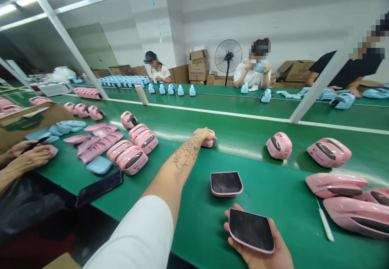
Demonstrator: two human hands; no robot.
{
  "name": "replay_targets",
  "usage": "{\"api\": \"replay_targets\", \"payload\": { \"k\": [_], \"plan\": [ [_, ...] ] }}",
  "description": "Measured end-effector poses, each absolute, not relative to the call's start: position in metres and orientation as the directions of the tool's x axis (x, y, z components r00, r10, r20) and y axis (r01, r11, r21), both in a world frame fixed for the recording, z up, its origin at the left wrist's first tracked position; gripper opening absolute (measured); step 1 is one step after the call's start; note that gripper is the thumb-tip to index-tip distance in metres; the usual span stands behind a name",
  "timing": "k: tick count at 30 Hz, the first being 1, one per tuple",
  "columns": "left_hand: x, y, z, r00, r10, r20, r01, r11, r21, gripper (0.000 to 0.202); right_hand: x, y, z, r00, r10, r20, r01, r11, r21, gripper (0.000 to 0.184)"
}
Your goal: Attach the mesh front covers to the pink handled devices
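Observation:
My left hand (201, 133) is stretched forward over the green bench, its fingers closed around a small pink plastic housing (209, 143) that they mostly cover. Palm up near the front edge, my right hand (278, 240) holds a pink-rimmed panel with a dark glossy face (252, 230). A second dark-faced panel (226, 183) lies flat on the bench just beyond it. Two pink housings with handles, one nearer (279, 146) and one farther right (329, 152), stand on the bench.
Large pink shells (352, 216) and a white-handled tool (325, 222) lie at right. Pink housings (130, 157), a phone (99, 188) and a blue piece (99, 165) sit at left. A co-worker's hands (30, 157) work there. White posts (319, 78) rise from the bench; other people sit opposite.

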State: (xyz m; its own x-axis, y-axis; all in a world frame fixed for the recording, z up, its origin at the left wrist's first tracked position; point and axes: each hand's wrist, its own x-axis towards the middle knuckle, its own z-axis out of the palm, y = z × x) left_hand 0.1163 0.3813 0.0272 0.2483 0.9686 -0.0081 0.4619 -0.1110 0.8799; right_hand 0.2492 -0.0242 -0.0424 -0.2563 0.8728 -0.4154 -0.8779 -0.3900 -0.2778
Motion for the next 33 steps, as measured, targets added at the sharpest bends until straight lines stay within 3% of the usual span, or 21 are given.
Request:
{"api": "replay_targets", "payload": {
  "k": [2, 5, 7, 12, 13, 14, 16, 17, 19, 22, 25, 28, 33],
  "plan": [
    [0.109, 0.374, 0.033, 0.166, 0.981, -0.102, 0.449, 0.017, 0.893, 0.038, 0.252, -0.026, -0.044, -0.253, 0.873, -0.416, -0.872, -0.392, -0.292, 0.073],
    [0.085, 0.351, 0.047, 0.103, 0.979, -0.178, 0.327, 0.135, 0.935, 0.059, 0.255, -0.029, -0.047, -0.212, 0.879, -0.426, -0.878, -0.363, -0.311, 0.071],
    [0.062, 0.322, 0.054, 0.121, 0.973, -0.195, 0.184, 0.171, 0.968, 0.07, 0.255, -0.031, -0.046, -0.147, 0.877, -0.458, -0.89, -0.319, -0.325, 0.072],
    [-0.004, 0.2, 0.044, 0.136, 0.981, -0.14, -0.234, 0.169, 0.957, 0.069, 0.252, -0.034, -0.033, -0.106, 0.864, -0.492, -0.882, -0.31, -0.354, 0.072],
    [-0.015, 0.172, 0.037, 0.115, 0.984, -0.136, -0.328, 0.166, 0.93, 0.067, 0.251, -0.035, -0.03, -0.123, 0.87, -0.478, -0.872, -0.324, -0.366, 0.072],
    [-0.025, 0.144, 0.03, 0.131, 0.975, -0.179, -0.514, 0.221, 0.829, 0.066, 0.249, -0.037, -0.026, -0.145, 0.876, -0.46, -0.859, -0.342, -0.38, 0.072],
    [-0.038, 0.092, 0.015, 0.271, 0.9, -0.342, -0.671, 0.431, 0.603, 0.072, 0.243, -0.042, -0.019, -0.188, 0.884, -0.427, -0.82, -0.38, -0.427, 0.07],
    [-0.041, 0.07, 0.008, 0.333, 0.864, -0.378, -0.696, 0.496, 0.52, 0.078, 0.239, -0.045, -0.015, -0.197, 0.888, -0.415, -0.792, -0.394, -0.467, 0.069],
    [-0.04, 0.033, -0.003, 0.4, 0.827, -0.395, -0.678, 0.557, 0.48, 0.082, 0.229, -0.05, -0.008, -0.152, 0.904, -0.4, -0.694, -0.386, -0.608, 0.066],
    [-0.026, -0.001, -0.014, 0.398, 0.863, -0.312, -0.595, 0.501, 0.628, 0.072, 0.211, -0.056, -0.001, -0.007, 0.928, -0.373, -0.488, -0.329, -0.808, 0.069],
    [-0.01, -0.016, -0.019, 0.349, 0.929, -0.121, -0.531, 0.303, 0.791, 0.083, 0.197, -0.058, 0.002, 0.075, 0.952, -0.296, -0.182, -0.279, -0.943, 0.082],
    [0.002, -0.022, -0.02, 0.375, 0.927, -0.027, -0.51, 0.231, 0.829, 0.086, 0.19, -0.061, 0.002, 0.052, 0.984, -0.17, 0.126, -0.175, -0.976, 0.095],
    [0.013, -0.028, -0.021, 0.403, 0.915, 0.011, -0.492, 0.207, 0.846, 0.086, 0.186, -0.064, -0.002, 0.031, 0.998, -0.06, 0.25, -0.066, -0.966, 0.11]
  ]
}}
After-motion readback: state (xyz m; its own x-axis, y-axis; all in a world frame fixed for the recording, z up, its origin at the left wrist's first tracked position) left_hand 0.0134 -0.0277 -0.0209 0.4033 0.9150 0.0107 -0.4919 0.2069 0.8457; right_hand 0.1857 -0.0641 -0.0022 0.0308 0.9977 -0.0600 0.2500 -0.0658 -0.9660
